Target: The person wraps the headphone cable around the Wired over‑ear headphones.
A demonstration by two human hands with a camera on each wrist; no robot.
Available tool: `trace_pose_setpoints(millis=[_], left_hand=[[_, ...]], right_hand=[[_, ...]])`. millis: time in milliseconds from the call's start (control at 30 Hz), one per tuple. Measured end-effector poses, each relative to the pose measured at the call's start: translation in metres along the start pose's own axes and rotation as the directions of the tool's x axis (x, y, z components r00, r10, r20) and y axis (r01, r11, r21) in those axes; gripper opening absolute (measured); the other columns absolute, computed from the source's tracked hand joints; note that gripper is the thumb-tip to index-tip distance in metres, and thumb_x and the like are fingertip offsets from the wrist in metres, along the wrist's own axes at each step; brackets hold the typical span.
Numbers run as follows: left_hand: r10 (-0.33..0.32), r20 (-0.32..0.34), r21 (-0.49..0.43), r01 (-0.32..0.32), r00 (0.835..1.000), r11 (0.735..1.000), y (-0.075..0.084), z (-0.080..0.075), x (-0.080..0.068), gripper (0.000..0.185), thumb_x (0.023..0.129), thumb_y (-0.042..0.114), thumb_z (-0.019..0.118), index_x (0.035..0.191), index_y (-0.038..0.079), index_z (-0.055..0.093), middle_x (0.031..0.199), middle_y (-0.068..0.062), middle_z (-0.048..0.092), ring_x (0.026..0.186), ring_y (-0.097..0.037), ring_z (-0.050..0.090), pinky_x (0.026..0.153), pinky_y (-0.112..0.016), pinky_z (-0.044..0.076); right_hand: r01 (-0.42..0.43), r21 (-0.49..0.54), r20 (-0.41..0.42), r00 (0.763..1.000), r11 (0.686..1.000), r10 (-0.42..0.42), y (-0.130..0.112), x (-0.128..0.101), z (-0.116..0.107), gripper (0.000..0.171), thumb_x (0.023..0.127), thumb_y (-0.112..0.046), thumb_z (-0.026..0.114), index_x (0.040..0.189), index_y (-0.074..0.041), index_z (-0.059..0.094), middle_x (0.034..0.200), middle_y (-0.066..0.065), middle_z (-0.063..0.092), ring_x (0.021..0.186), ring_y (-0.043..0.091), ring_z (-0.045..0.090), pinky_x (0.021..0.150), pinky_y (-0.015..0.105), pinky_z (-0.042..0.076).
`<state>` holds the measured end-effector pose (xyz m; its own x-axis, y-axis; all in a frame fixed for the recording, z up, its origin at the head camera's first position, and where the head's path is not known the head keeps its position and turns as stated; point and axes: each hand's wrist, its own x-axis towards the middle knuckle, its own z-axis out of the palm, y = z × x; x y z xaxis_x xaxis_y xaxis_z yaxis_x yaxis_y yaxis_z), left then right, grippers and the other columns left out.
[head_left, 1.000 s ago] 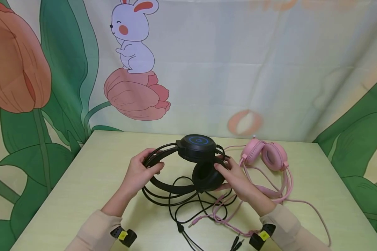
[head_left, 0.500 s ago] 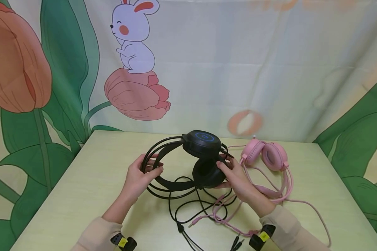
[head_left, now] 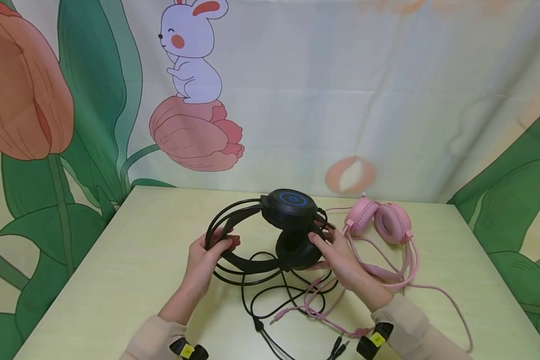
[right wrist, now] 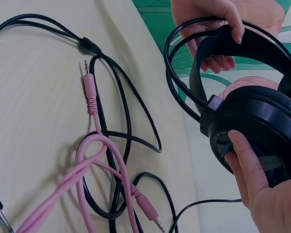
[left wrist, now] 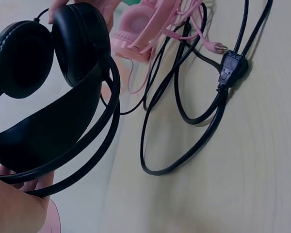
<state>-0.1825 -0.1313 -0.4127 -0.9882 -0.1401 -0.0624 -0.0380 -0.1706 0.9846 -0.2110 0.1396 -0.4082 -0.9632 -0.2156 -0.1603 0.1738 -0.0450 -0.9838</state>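
Note:
A pair of black over-ear headphones is held up over the table, its earcup with a blue ring mark facing up. My left hand grips the headband at its left, thumb on the inner strap and fingers passing beneath the thin outer bands. On the other side, my right hand holds the lower earcup, thumb near its cushion and fingers along its outer face in the right wrist view. The black cable trails down in loose loops, with a splitter lying on the wood.
Pink headphones lie on the table right of my right hand. Their pink cord crosses the black loops, and a pink plug lies near the black splitter. A printed curtain hangs behind the table's back edge.
The black headphones have tipped and shifted slightly right, their headband rising at the left. My left hand has moved a little right and its fingers reach farther through the band. My right hand keeps its hold.

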Motion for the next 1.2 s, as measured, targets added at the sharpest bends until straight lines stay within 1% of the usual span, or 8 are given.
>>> trace_pose_setpoints(millis=[167, 367, 500, 700, 867, 967, 1100, 1200], left_hand=[[0.006, -0.044, -0.005, -0.007, 0.999, 1.0, 0.0, 0.003, -0.001, 0.023, 0.083, 0.0, 0.053, 0.105, -0.004, 0.053, 0.08, 0.0, 0.062, 0.069, -0.015, 0.064, 0.08, -0.027, 0.051], [0.069, -0.091, 0.013, -0.068, 0.993, 0.998, 0.0, 0.008, -0.002, 0.015, 0.081, -0.002, 0.051, 0.095, -0.002, 0.049, 0.066, -0.002, 0.052, 0.059, -0.014, 0.054, 0.068, -0.026, 0.049], [0.101, -0.132, 0.003, -0.102, 0.986, 0.995, 0.001, 0.012, -0.002, 0.007, 0.079, -0.002, 0.05, 0.082, 0.004, 0.047, 0.058, -0.001, 0.046, 0.055, -0.013, 0.048, 0.061, -0.025, 0.045], [0.13, -0.184, -0.001, -0.133, 0.974, 0.991, 0.001, 0.016, 0.001, 0.017, 0.078, 0.0, 0.05, 0.066, 0.01, 0.043, 0.05, -0.001, 0.044, 0.05, -0.014, 0.045, 0.054, -0.026, 0.041], [0.154, -0.2, -0.02, -0.161, 0.968, 0.987, 0.0, 0.019, 0.006, 0.018, 0.078, 0.001, 0.05, 0.064, 0.009, 0.042, 0.047, -0.001, 0.039, 0.044, -0.014, 0.04, 0.048, -0.025, 0.039], [0.134, -0.196, -0.051, -0.147, 0.971, 0.988, -0.002, 0.02, 0.008, 0.015, 0.079, 0.002, 0.051, 0.066, 0.009, 0.048, 0.046, 0.0, 0.038, 0.042, -0.012, 0.037, 0.045, -0.024, 0.036], [0.1, -0.184, -0.108, -0.121, 0.978, 0.987, -0.003, 0.02, 0.009, 0.012, 0.081, 0.004, 0.051, 0.076, 0.008, 0.061, 0.046, 0.002, 0.036, 0.04, -0.009, 0.031, 0.042, -0.022, 0.029], [0.085, -0.188, -0.137, -0.112, 0.978, 0.984, -0.004, 0.018, 0.009, 0.012, 0.082, 0.005, 0.051, 0.076, 0.006, 0.062, 0.046, 0.003, 0.034, 0.04, -0.009, 0.029, 0.042, -0.022, 0.027]], right_hand=[[0.009, 0.002, -0.001, 1.0, 1.0, -0.009, 0.0, -0.001, 0.0, 0.055, 0.09, -0.024, 0.057, 0.135, -0.007, 0.031, 0.128, 0.021, 0.038, 0.093, 0.03, 0.062, 0.063, 0.048, 0.054], [0.031, 0.002, 0.007, 0.999, 1.0, -0.031, 0.001, -0.003, -0.001, 0.056, 0.091, -0.027, 0.055, 0.137, -0.007, 0.03, 0.132, 0.021, 0.037, 0.095, 0.032, 0.062, 0.064, 0.048, 0.054], [0.049, -0.004, 0.008, 0.999, 0.999, -0.049, 0.002, -0.003, -0.002, 0.055, 0.093, -0.027, 0.053, 0.138, -0.009, 0.029, 0.133, 0.021, 0.035, 0.099, 0.034, 0.06, 0.064, 0.048, 0.054], [0.073, -0.017, 0.008, 0.997, 0.997, -0.073, 0.002, -0.001, -0.004, 0.055, 0.093, -0.029, 0.051, 0.14, -0.009, 0.028, 0.135, 0.021, 0.034, 0.101, 0.035, 0.059, 0.065, 0.048, 0.054], [0.094, -0.043, 0.03, 0.995, 0.995, -0.093, -0.001, 0.001, -0.007, 0.054, 0.094, -0.032, 0.048, 0.139, -0.009, 0.029, 0.133, 0.022, 0.038, 0.101, 0.032, 0.059, 0.066, 0.047, 0.054], [0.116, -0.061, 0.066, 0.991, 0.991, -0.112, -0.003, 0.002, -0.009, 0.052, 0.096, -0.032, 0.045, 0.139, -0.008, 0.029, 0.129, 0.024, 0.04, 0.095, 0.029, 0.062, 0.067, 0.046, 0.054], [0.142, -0.066, 0.115, 0.984, 0.988, -0.134, -0.003, 0.003, -0.012, 0.052, 0.097, -0.031, 0.043, 0.14, -0.008, 0.027, 0.129, 0.025, 0.039, 0.089, 0.025, 0.063, 0.069, 0.048, 0.054], [0.156, -0.067, 0.133, 0.98, 0.985, -0.147, -0.003, 0.004, -0.012, 0.052, 0.097, -0.031, 0.044, 0.141, -0.008, 0.027, 0.129, 0.025, 0.038, 0.088, 0.024, 0.064, 0.07, 0.05, 0.053]])
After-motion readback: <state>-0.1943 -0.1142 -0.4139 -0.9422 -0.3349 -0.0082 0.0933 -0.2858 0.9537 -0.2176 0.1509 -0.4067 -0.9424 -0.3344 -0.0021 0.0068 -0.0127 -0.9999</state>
